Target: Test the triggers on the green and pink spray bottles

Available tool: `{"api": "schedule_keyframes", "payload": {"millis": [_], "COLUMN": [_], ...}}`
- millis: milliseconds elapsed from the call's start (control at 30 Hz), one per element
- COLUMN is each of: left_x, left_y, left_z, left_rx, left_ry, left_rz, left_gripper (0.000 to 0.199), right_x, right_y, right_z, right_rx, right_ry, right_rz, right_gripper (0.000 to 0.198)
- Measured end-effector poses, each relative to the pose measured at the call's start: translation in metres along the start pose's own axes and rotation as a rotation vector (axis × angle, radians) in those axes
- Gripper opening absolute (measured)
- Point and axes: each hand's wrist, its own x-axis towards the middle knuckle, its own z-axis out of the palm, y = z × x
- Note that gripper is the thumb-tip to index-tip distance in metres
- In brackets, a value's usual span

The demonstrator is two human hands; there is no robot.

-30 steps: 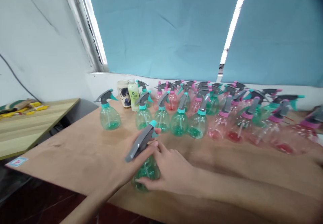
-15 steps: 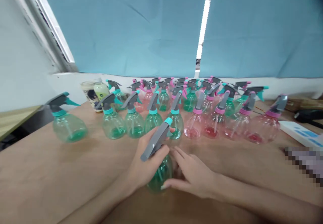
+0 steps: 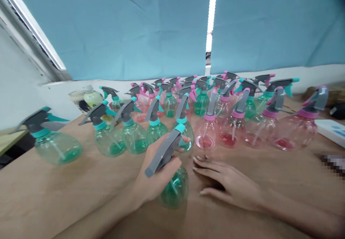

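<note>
My left hand (image 3: 159, 170) is wrapped round the neck of a green spray bottle (image 3: 175, 190) with a grey head and teal nozzle, near the front of the table (image 3: 107, 192). Its fingers hide the collar. To the right, apart from the bottle, my right hand (image 3: 229, 181) rests low over the tabletop, fingers stretched and holding nothing. Just beyond the hands runs a row of spray bottles: green ones such as this green bottle (image 3: 134, 138) on the left, pink ones such as this pink bottle (image 3: 206, 135) on the right.
More green and pink spray bottles crowd behind the front row. A patterned cup (image 3: 78, 101) and a pale green bottle (image 3: 93, 97) stand at the back left. On the right lie a white-and-blue box (image 3: 330, 131) and a blurred-out flat object (image 3: 334, 163). A blue curtain (image 3: 134, 27) hangs behind.
My right hand has come away from the green spray bottle and moved right. My left hand still grips the bottle's neck. The view has shifted slightly closer to the rows.
</note>
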Motion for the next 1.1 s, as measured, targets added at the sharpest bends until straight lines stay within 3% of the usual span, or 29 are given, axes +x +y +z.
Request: {"api": "schedule_keyframes", "payload": {"millis": [667,967,1100], "left_x": [0.004,0.003,0.004], "left_y": [-0.009,0.006,0.003], "left_z": [-0.003,-0.003,-0.004], "left_rx": [-0.017,0.046,0.044], "left_ry": [-0.049,-0.045,-0.035], "left_rz": [0.036,-0.002,-0.005], "left_gripper": [0.032,0.01,0.009], "right_x": [-0.001,-0.003,-0.002], "right_y": [0.001,0.0,0.0], "right_z": [-0.003,-0.002,-0.002], "right_rx": [0.016,0.033,0.049], "right_ry": [-0.018,-0.002,-0.003], "right_rz": [-0.005,-0.009,-0.004], "right_gripper": [0.059,0.058,0.059]}}
